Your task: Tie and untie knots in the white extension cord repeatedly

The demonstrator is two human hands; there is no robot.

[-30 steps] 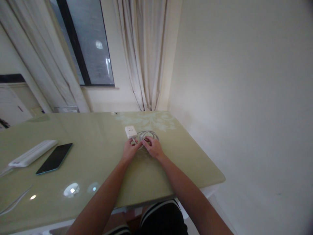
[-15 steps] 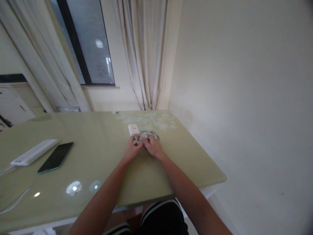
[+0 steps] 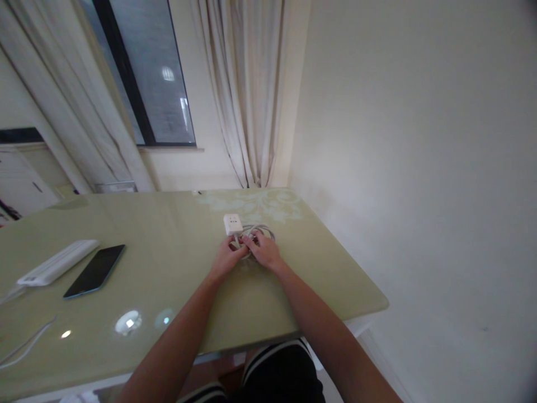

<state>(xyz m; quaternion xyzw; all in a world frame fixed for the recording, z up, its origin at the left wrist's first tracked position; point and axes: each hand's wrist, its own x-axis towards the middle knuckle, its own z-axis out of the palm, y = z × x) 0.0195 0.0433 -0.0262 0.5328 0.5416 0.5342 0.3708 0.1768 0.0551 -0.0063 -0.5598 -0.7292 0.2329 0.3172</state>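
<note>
A small white socket block [image 3: 232,223] lies on the pale green glass table [image 3: 168,263], with its white cable [image 3: 262,230] coiled in loops just to its right. My left hand [image 3: 226,258] and my right hand [image 3: 263,251] meet over the near side of the coil. Both have their fingers bent and pinched onto the cable strands. The part of the cable under the fingers is hidden.
A dark phone [image 3: 94,270] and a long white power strip [image 3: 56,262] lie at the table's left. A thin white wire [image 3: 25,342] runs near the front left edge. Curtains [image 3: 247,95] and a window [image 3: 138,73] stand behind; a bare wall [image 3: 419,168] borders the right.
The socket block has shifted a little to the right and turned. Both hands stayed on the coil, edging slightly right with it.
</note>
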